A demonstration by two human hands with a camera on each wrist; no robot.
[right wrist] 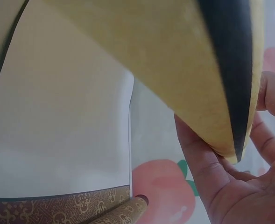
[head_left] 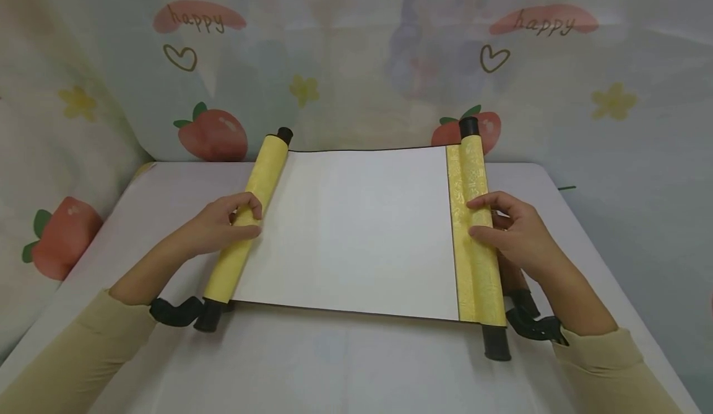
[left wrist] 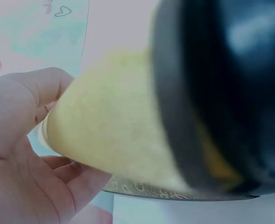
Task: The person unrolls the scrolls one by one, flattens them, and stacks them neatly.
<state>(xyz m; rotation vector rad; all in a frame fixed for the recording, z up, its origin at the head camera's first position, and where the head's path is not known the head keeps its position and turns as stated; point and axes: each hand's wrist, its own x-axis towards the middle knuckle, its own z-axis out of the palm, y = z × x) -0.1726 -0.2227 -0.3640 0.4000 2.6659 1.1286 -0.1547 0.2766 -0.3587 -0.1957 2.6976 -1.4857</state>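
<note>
Head view shows me my left hand [head_left: 225,222] gripping the nine-o'clock roll [head_left: 247,216] and my right hand [head_left: 515,231] the three-o'clock roll [head_left: 473,228], while both wrist views blur into close yellow.

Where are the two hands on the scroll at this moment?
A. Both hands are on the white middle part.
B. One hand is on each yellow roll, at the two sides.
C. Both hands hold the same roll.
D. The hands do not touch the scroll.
B: the left hand grips the left roll and the right hand grips the right roll, with the white sheet spread between them.
</note>
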